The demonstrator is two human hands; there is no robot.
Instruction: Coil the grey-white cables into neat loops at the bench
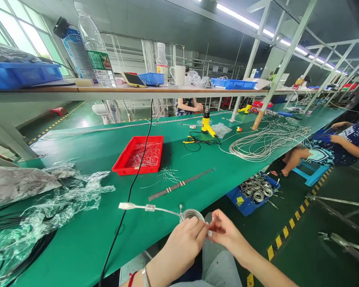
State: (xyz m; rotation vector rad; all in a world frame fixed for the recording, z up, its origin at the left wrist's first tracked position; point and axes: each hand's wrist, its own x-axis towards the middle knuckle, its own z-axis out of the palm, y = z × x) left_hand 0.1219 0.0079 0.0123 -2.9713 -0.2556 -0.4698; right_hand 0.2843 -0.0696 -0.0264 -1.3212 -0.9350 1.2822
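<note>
My left hand (184, 239) grips a small coil of grey cable (191, 215) at the near edge of the green table (92, 239). The cable's free end with a white plug (127, 206) sticks out to the left over the table. My right hand (227, 233) pinches the coil from the right side, its fingertips meeting the left hand's. A red tray (139, 155) of thin wire ties sits further back, with loose ties (169, 174) and a metal ruler (182, 184) between it and my hands.
Crumpled clear plastic (48, 203) and black cables lie at left. A blue bin (253, 191) of coiled cables stands on the floor at right. A yellow heat gun (206, 123) and a loose cable pile (266, 139) lie further along. A seated person (344, 139) works at right. A black cord (131, 187) crosses the table.
</note>
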